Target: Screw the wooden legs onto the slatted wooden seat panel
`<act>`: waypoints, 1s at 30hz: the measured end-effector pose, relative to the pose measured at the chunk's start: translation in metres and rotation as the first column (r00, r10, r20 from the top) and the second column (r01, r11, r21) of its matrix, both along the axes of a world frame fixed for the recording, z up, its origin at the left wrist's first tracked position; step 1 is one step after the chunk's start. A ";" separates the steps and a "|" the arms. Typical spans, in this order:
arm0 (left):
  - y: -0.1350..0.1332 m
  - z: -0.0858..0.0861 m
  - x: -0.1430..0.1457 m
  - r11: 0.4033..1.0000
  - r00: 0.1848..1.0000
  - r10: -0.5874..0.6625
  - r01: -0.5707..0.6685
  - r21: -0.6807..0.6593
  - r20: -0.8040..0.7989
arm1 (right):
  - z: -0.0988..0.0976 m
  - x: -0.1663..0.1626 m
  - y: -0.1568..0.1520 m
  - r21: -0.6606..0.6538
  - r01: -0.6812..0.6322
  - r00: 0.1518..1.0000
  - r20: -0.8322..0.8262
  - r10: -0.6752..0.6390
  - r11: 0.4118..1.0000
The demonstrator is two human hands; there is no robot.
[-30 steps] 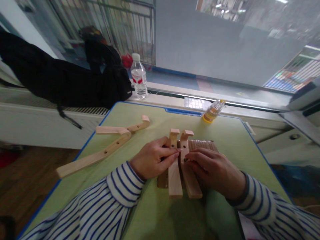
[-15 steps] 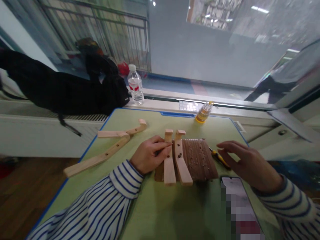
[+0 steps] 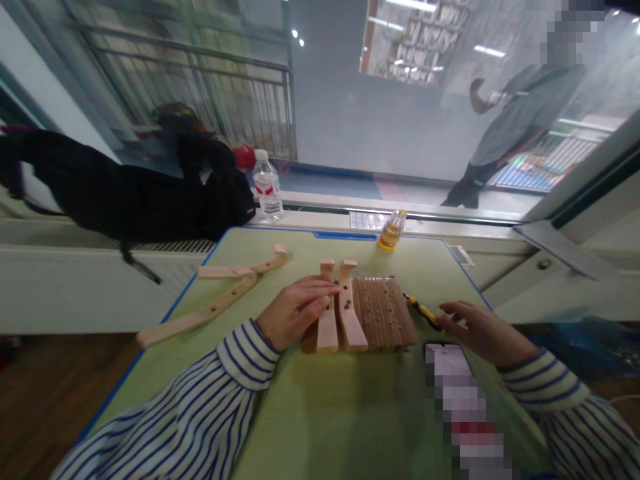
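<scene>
My left hand (image 3: pixel 296 312) grips a pale bent wooden piece (image 3: pixel 327 333) from its left side, with fingers and thumb on its middle. That piece stands on a brown ridged slab (image 3: pixel 383 313). Beside it, a second bent wooden piece (image 3: pixel 353 327) with dark holes rests on the same slab, apart from my fingers. Right of the slab lies a yellow-and-black screwdriver (image 3: pixel 421 311). My right hand (image 3: pixel 487 335) is open at the screwdriver's handle end, thumb and fingers apart; whether the fingertips touch it I cannot tell.
Two more bent wooden pieces (image 3: pixel 200 312) lie on the green table (image 3: pixel 320 413) at left. A phone (image 3: pixel 450 373) lies near my right forearm. At the back stands a small bottle of yellow liquid (image 3: pixel 391 232). A water bottle (image 3: pixel 267 190) and black bag (image 3: pixel 150 200) occupy the sill.
My right hand has lowered towards the screwdriver's handle end. My left hand stays on the wooden piece. The view has tilted up and shifted, showing more of a person beyond the glass.
</scene>
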State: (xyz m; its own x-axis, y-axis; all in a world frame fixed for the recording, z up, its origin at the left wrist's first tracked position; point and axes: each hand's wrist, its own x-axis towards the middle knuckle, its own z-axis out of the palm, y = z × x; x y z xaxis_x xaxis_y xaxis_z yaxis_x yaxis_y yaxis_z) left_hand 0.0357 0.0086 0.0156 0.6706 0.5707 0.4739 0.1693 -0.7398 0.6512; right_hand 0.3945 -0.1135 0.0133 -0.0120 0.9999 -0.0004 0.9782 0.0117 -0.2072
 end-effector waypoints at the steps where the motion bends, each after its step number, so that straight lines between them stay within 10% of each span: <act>1: 0.000 0.001 0.000 1.000 1.000 -0.014 0.014 -0.008 -0.010 | -0.001 -0.001 0.000 0.000 -0.001 1.000 0.000 0.001 1.000; 30: 0.008 -0.013 0.001 0.976 0.981 -0.049 0.087 0.200 -0.187 | 0.012 -0.021 0.001 -0.032 0.043 0.999 0.020 -0.042 0.999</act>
